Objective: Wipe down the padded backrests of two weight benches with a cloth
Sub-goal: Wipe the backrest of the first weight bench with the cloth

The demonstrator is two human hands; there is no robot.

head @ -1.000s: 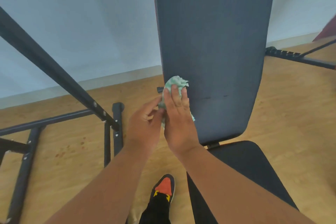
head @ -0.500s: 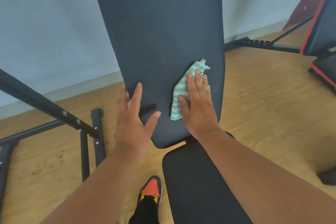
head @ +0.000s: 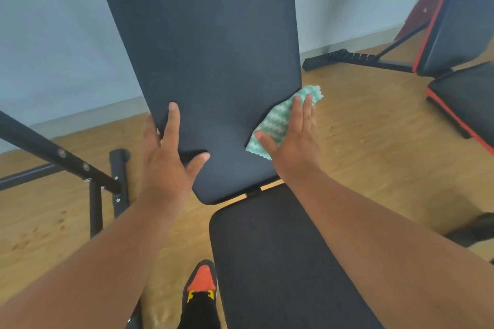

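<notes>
A dark padded backrest [head: 208, 56] stands tilted upright in front of me, above the black seat pad [head: 267, 262]. My left hand [head: 165, 160] rests on its lower left edge, fingers straight and thumb spread on the pad. My right hand [head: 294, 136] presses a green-and-white patterned cloth [head: 278, 120] flat against the backrest's lower right edge, and part of the cloth sticks out past the edge. A second bench with red trim [head: 459, 35] stands at the far right.
A black metal frame with bolted bars [head: 88, 168] stands low on the left. My orange-and-black shoe [head: 200, 283] is on the wooden floor [head: 374, 155] left of the seat. A black base bar [head: 347, 59] lies by the pale wall [head: 53, 35].
My right hand has slid the cloth from the backrest's left side across to its right edge. My left hand let go of the cloth and now rests on the left edge.
</notes>
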